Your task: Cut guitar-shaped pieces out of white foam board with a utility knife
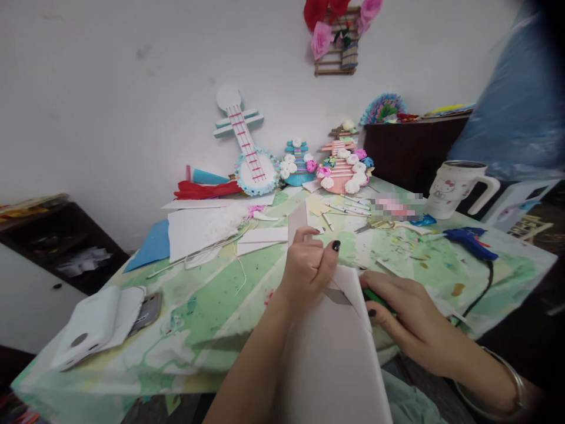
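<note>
A long white foam board (pixel 335 359) extends from the bottom of the view towards the table, its near part low in front of me. My left hand (pixel 306 265) is closed around the board's far part, thumb raised, and a narrow white strip (pixel 298 219) sticks out beyond the fingers. On the board's right edge, my right hand (pixel 408 321) grips a green-handled craft knife (pixel 378 299). A grey, blade-like shape (pixel 338 296) shows at a cut flap of the board. Most of the handle is hidden by the fingers.
A blue glue gun (pixel 472 242), scissors (pixel 375 225) and a white mug (pixel 457 188) are on the right. White sheets (pixel 198 232) and a phone (pixel 148 312) lie left. Decorated instrument models (pixel 253 168) stand against the wall. The patterned tablecloth (pixel 207 330) reaches the table's front edge.
</note>
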A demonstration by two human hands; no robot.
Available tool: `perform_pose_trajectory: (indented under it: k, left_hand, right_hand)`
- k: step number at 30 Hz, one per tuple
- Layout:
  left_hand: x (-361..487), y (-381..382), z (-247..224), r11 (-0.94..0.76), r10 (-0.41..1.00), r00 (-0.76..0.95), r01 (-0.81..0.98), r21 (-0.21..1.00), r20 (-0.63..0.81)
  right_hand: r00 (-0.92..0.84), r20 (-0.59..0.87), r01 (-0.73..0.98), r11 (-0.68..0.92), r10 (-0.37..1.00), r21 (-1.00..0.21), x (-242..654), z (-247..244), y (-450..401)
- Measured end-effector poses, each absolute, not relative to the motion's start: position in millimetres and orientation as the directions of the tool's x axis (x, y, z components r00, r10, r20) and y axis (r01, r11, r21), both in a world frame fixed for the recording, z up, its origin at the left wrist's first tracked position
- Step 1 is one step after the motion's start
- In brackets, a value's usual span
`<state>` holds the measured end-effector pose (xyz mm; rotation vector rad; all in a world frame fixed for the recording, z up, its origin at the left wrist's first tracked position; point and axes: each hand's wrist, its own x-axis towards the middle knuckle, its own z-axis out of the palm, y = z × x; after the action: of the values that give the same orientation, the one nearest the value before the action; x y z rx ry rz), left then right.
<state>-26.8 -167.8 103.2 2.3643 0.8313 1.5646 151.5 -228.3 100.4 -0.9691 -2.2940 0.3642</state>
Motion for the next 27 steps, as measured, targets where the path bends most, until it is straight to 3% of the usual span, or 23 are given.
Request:
perform_pose_trajectory:
  k: [4,10,20,27]
  left_hand:
    - [-24,-166,102,-0.885,0.435,0.292,0.315,0.344,0.852]
    - [-21,-162,101,-0.903,0.378,0.325,0.338,0.267,0.867]
    - [-24,-170,100,-0.882,0.464,0.282,0.229,0.411,0.84]
    - [-23,-171,101,-0.859,0.508,0.274,0.236,0.455,0.817]
  right_hand:
    - [-0.54,0.517,0.564,0.741,0.664,-0.363,149,96,-232]
    - [-0.551,0.55,0.548,0.769,0.628,-0.328,144,97,-233]
    - [-0.575,0.533,0.507,0.782,0.621,-0.363,143,99,-231]
    - [-0.536,0.454,0.523,0.702,0.712,-0.483,152,84,-228]
